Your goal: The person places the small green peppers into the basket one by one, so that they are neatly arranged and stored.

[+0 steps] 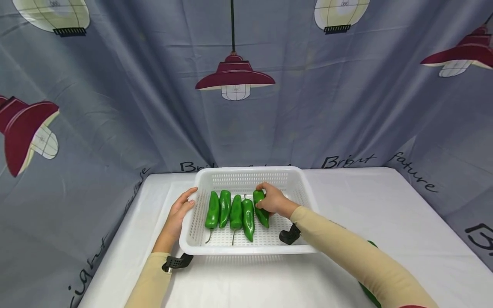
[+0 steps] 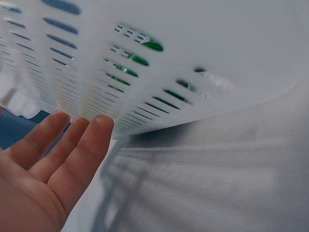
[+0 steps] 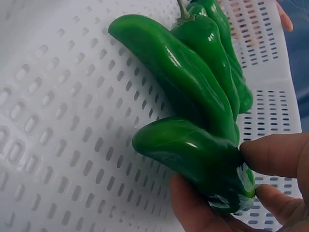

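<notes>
A white perforated plastic basket (image 1: 246, 249) stands on the table with a row of several glossy green peppers (image 1: 236, 212) lying side by side in it. My right hand (image 1: 275, 201) is inside the basket and pinches the rightmost green pepper (image 3: 193, 150) between thumb and fingers at its far end. Just left of it lies another green pepper (image 3: 178, 63), close alongside. At the basket's left side is my left hand (image 1: 179, 214); its extended fingers (image 2: 87, 154) rest against the outer slotted wall (image 2: 96, 87). The left thumb is hidden in the left wrist view.
Another green pepper (image 1: 370, 295) lies on the white-covered table (image 1: 354, 196), mostly hidden under my right forearm. A grey curtain (image 1: 161, 85) printed with lamps hangs behind and along both sides. A black wrist strap (image 1: 177, 262) shows on the left arm.
</notes>
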Available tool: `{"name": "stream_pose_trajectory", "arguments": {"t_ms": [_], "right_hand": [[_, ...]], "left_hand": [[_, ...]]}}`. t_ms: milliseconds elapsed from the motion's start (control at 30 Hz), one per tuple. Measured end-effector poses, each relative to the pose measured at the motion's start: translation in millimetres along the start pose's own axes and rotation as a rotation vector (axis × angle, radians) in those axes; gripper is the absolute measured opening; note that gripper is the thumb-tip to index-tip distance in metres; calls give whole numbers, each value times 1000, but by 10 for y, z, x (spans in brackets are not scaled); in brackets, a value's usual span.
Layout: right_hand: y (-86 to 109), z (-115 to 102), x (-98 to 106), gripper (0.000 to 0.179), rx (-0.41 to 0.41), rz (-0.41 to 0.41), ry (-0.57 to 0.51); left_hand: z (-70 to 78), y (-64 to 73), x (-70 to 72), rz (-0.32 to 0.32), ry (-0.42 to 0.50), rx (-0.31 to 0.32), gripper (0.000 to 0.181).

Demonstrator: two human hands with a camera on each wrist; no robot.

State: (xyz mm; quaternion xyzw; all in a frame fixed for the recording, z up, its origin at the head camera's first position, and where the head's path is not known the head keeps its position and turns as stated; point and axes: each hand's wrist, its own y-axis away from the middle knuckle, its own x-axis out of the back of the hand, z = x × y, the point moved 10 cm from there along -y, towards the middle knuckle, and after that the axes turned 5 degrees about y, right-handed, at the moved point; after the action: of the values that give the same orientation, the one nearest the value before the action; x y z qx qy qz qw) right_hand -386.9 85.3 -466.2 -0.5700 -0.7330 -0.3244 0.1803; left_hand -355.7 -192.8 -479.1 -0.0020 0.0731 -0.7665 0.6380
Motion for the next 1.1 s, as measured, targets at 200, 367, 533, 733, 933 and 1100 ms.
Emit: {"name": "stream_pose_trajectory", "arguments": {"t_ms": [200,367,533,733,933,1100], "right_hand": [[-16,42,-39,59,-1,0,-8],[-15,45,-71,59,-2,-25,-33],[-8,31,-79,60,-9,-46,-39],[10,-1,-63,62,-9,-51,-52],[-9,21,-54,64,-11,-37,-50],[-29,32,-37,65,-11,-24,-34]], "left_hand": [[-14,18,-2,-11,-7,0,51],[-16,8,14,-18,12,-10,51],[-19,-5,12,-33,16,-22,51],[-15,-2,7,-18,1,-38,50],[-7,3,-1,-15,3,-34,50],[-10,-5,9,-14,4,-23,50]]}}
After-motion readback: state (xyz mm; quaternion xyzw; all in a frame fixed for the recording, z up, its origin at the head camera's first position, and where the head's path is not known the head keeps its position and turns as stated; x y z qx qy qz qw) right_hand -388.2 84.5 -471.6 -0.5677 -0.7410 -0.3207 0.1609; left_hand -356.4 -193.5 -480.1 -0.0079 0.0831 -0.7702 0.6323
